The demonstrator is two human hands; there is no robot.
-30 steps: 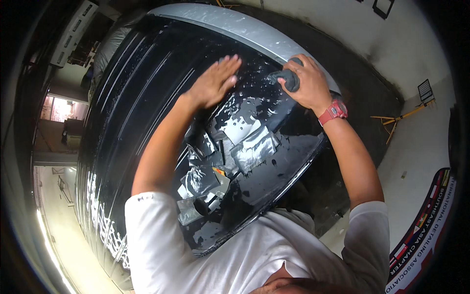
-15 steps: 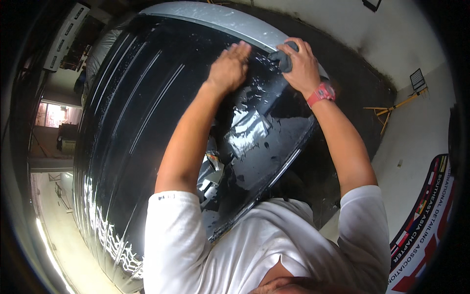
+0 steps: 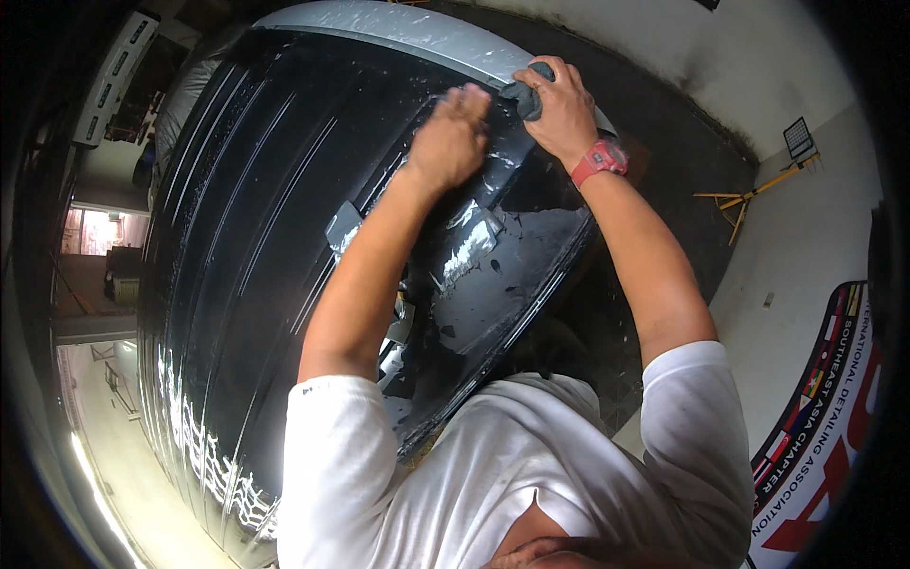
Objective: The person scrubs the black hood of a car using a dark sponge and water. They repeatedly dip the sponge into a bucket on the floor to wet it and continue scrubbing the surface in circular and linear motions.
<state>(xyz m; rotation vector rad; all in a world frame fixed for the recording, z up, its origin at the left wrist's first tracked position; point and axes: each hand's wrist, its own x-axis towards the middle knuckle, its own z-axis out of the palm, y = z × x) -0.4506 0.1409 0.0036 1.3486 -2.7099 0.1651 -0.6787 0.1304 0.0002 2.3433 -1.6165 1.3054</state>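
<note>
My left hand (image 3: 453, 142) lies over the glossy black ribbed car roof (image 3: 284, 190), close to its silver edge (image 3: 417, 33). Its fingers point away from me, stretched out and slightly blurred, and nothing shows in them. At the roof's far right corner, my right hand (image 3: 561, 112) grips a bunched dark grey cloth (image 3: 523, 97); a red watch (image 3: 602, 161) is on that wrist. Between my arms, a crinkled shiny silvery patch (image 3: 471, 237) sits beside a dull grey ragged-edged area (image 3: 512, 275). Another small silvery piece (image 3: 343, 228) shows next to my left forearm.
A yellow tripod (image 3: 744, 201) with a work light (image 3: 799, 139) stands on the right by the pale wall. Nearer, a banner with small flags (image 3: 815, 408) leans there. Dark floor (image 3: 678, 119) borders the car, and at far left is a bright window (image 3: 100, 232).
My right hand and the cloth have shifted a little to the left and up. The left hand has moved slightly, its fingers blurring. A silvery piece now shows by the left forearm.
</note>
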